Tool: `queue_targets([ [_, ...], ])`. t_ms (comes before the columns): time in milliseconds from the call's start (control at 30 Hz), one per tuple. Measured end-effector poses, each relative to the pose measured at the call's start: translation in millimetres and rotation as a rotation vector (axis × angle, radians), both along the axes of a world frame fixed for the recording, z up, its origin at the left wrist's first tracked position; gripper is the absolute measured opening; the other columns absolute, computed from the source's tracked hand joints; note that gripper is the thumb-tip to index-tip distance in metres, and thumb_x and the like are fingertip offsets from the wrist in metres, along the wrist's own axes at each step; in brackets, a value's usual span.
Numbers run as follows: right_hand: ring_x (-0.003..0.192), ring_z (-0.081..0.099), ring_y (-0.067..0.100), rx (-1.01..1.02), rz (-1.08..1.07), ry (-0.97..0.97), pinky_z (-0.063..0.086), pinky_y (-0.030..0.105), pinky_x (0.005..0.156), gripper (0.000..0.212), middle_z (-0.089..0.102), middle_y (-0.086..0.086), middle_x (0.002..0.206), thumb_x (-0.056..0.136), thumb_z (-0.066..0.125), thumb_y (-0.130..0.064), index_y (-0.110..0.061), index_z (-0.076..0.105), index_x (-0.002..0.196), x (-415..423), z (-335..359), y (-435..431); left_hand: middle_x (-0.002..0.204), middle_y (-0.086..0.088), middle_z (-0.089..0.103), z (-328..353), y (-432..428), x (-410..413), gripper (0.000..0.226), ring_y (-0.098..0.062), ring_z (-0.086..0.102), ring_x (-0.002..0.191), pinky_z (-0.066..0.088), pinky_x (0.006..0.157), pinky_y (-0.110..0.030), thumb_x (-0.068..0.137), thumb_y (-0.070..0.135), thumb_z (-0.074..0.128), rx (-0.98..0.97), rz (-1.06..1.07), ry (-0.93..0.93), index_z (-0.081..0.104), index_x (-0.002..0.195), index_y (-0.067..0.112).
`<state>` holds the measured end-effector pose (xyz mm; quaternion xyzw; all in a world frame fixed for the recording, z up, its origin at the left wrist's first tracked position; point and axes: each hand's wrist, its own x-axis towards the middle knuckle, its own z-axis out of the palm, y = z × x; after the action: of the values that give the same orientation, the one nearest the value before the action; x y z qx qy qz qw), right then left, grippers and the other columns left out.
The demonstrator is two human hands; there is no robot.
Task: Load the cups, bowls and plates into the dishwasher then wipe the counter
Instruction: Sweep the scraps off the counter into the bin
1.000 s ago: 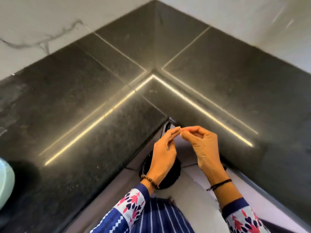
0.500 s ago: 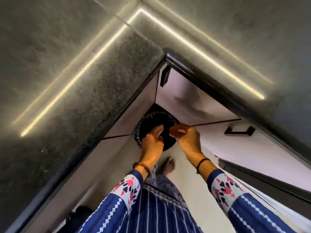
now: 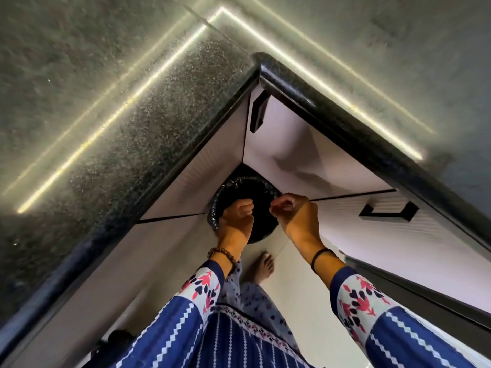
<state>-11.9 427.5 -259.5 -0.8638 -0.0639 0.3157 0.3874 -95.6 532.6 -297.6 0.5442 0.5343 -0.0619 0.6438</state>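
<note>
Though dark, speckled corner counter (image 3: pixel 170 107)

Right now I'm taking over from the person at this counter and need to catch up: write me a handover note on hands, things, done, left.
Left hand: fingers curled above the bin; whether the grip holds anything cannot be seen.
Right hand: fingertips pinched together over the bin's rim; anything between them is too small to tell.
The bin is black and bag-lined, on the floor in the corner below the counter.
Cups, bowls, plates, dishwasher: none in view.
Done: cannot be judged from this view.
Left: check the loading, then wipe the counter.
</note>
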Motion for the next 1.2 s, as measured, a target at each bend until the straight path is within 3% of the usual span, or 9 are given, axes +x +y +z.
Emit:
queue_targets([
  [67, 0.080, 0.071, 0.014, 0.018, 0.035, -0.041, 0.059, 0.025, 0.078, 0.015, 0.074, 0.002, 0.081, 0.078, 0.072, 0.008, -0.005, 0.074, 0.084, 0, 10, 3, 0.107, -0.019, 0.062, 12, -2, 1, 0.031, -0.025, 0.065, 0.088, 0.056, 0.059, -0.016, 0.091, -0.017, 0.047, 0.008, -0.049, -0.031, 0.057, 0.120, -0.009],
  [167, 0.085, 0.068, 0.001, 0.090, 0.049, 0.005, 0.051, 0.011, 0.074, 0.025, 0.072, -0.009, 0.086, 0.081, 0.066, 0.010, -0.012, 0.076, 0.088, 0, 19, 2, 0.095, -0.019, 0.060, 38, -5, 7, 0.019, -0.022, 0.060, 0.073, 0.054, 0.062, -0.025, 0.097, -0.008, 0.043, 0.079, -0.052, -0.075, 0.061, 0.099, -0.002],
  [267, 0.095, 0.065, 0.000, 0.104, 0.053, 0.046, 0.049, 0.012, 0.081, 0.030, 0.073, -0.010, 0.096, 0.084, 0.062, 0.006, -0.018, 0.076, 0.094, 0, 40, 4, 0.088, 0.005, 0.058, 59, -9, 6, 0.006, -0.007, 0.056, 0.082, 0.046, 0.077, -0.022, 0.094, 0.010, 0.058, 0.191, -0.094, -0.036, 0.058, 0.095, 0.016],
  [367, 0.095, 0.068, 0.009, 0.120, 0.031, 0.032, 0.055, 0.022, 0.086, 0.031, 0.074, -0.004, 0.098, 0.086, 0.059, 0.005, -0.017, 0.075, 0.098, 3, 61, 7, 0.106, 0.004, 0.069, 76, -12, 3, 0.027, -0.009, 0.065, 0.100, 0.051, 0.094, -0.026, 0.083, 0.007, 0.068, 0.223, -0.135, -0.083, 0.065, 0.106, 0.021],
  [467, 0.091, 0.070, 0.013, 0.180, 0.035, 0.019, 0.058, 0.036, 0.089, 0.023, 0.075, -0.003, 0.094, 0.090, 0.059, -0.003, -0.019, 0.073, 0.098, 3, 84, 5, 0.111, 0.005, 0.071, 113, -14, 2, 0.035, 0.001, 0.064, 0.100, 0.046, 0.087, -0.006, 0.087, 0.001, 0.061, 0.288, -0.152, -0.158, 0.067, 0.119, 0.014],
  [567, 0.094, 0.070, 0.009, 0.273, 0.051, 0.009, 0.059, 0.039, 0.089, 0.019, 0.074, -0.007, 0.098, 0.094, 0.060, -0.007, -0.021, 0.073, 0.097, 0, 116, 3, 0.107, 0.011, 0.067, 152, -15, 1, 0.035, 0.013, 0.059, 0.090, 0.040, 0.079, 0.003, 0.089, 0.001, 0.060, 0.387, -0.181, -0.274, 0.066, 0.119, 0.017],
  [867, 0.094, 0.068, 0.004, 0.419, 0.163, -0.133, 0.061, 0.033, 0.079, 0.014, 0.073, -0.012, 0.096, 0.096, 0.063, -0.014, -0.025, 0.073, 0.095, -5, 207, -7, 0.111, 0.016, 0.070, 221, -5, -15, 0.032, 0.003, 0.063, 0.104, 0.053, 0.090, -0.021, 0.089, 0.014, 0.061, 0.610, -0.261, -0.409, 0.068, 0.116, 0.030],
  [1067, 0.095, 0.071, 0.012, 0.517, 0.167, -0.159, 0.061, 0.033, 0.078, 0.018, 0.075, -0.004, 0.093, 0.094, 0.063, -0.006, -0.021, 0.073, 0.094, 14, 245, 4, 0.110, 0.018, 0.070, 264, 9, 0, 0.034, 0.006, 0.061, 0.105, 0.050, 0.086, -0.010, 0.088, 0.012, 0.061, 0.717, -0.319, -0.452, 0.068, 0.115, 0.031],
  [1200, 0.089, 0.073, 0.014, 0.531, 0.159, -0.187, 0.061, 0.036, 0.079, 0.026, 0.077, -0.003, 0.089, 0.090, 0.063, -0.001, -0.024, 0.075, 0.090, 36, 262, 22, 0.109, 0.014, 0.071, 284, 24, 22, 0.034, 0.003, 0.063, 0.104, 0.052, 0.092, -0.024, 0.087, 0.012, 0.061, 0.743, -0.292, -0.471, 0.069, 0.116, 0.028],
])
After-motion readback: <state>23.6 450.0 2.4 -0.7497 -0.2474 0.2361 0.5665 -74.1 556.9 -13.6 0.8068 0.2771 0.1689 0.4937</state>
